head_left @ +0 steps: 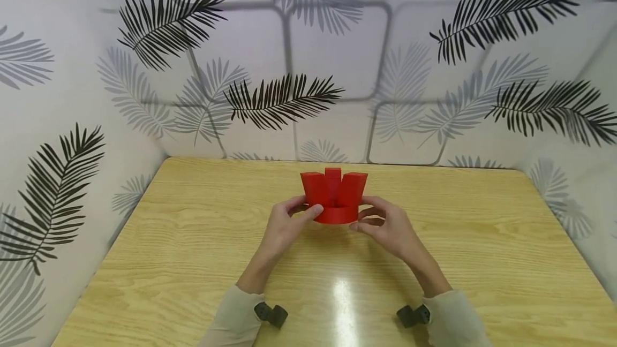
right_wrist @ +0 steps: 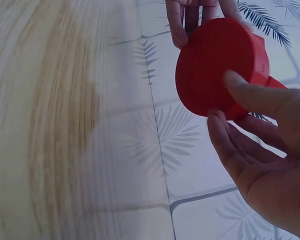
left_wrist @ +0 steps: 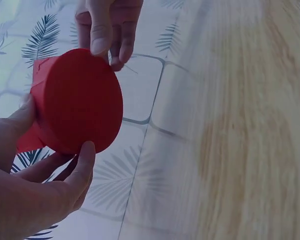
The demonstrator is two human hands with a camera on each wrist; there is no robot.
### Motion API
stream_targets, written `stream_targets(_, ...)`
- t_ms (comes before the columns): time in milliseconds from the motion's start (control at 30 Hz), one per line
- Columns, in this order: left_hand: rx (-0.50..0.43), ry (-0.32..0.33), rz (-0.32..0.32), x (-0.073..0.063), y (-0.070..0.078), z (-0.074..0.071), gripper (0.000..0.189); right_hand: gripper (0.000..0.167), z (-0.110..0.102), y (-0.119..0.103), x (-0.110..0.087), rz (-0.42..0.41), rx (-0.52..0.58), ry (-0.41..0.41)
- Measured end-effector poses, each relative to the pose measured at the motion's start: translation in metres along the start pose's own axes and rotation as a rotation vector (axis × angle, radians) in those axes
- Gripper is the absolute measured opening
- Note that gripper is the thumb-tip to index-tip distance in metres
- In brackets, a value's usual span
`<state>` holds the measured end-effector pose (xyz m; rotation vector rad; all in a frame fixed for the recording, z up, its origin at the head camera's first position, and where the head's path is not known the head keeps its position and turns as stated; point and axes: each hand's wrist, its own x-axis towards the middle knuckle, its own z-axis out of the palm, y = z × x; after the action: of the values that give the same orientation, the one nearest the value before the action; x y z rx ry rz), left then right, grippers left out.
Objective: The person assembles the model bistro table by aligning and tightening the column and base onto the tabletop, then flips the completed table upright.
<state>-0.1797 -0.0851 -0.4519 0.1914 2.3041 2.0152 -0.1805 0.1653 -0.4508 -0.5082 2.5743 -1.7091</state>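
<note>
Both hands hold a red object with a round base (head_left: 336, 215) and several blocky upright pieces (head_left: 352, 189) that flare outward at the top. It is raised above the table, since both wrist views show its flat round underside (left_wrist: 85, 105). My left hand (head_left: 285, 226) grips the left side, thumb on the front of the rim and fingertips curled under the bottom edge. On the opposite side, my right hand (head_left: 392, 229) holds the base, its thumb (right_wrist: 245, 90) against the underside and fingers curled at the edge. What the uprights look like inside is hidden.
A light wood table (head_left: 193, 240) spreads beneath the hands. White walls with a dark and grey leaf pattern (head_left: 284, 103) stand behind it and at both sides. Each sleeve carries a small black wrist device (head_left: 271, 315).
</note>
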Motion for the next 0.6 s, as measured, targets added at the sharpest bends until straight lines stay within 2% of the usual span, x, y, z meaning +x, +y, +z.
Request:
stream_targets(133, -0.064, 0.01, 0.003, -0.001, 0.004, -0.001, 0.051, 0.046, 0.001, -0.006, 0.0, -0.093, -0.048, 0.081)
stream_targets(233, -0.073, 0.005, 0.016, -0.002, 0.006, -0.001, 0.052, 0.042, 0.001, -0.008, 0.0, -0.129, -0.045, 0.118)
stream_targets(467, -0.115, -0.044, 0.06, -0.002, 0.009, -0.001, 0.054, 0.042, 0.002, -0.011, -0.003, -0.143, -0.006, 0.207)
stream_targets(600, -0.109, -0.023, 0.094, -0.002, 0.009, 0.002, 0.045, 0.04, 0.003, -0.016, -0.003, -0.119, 0.023, 0.248)
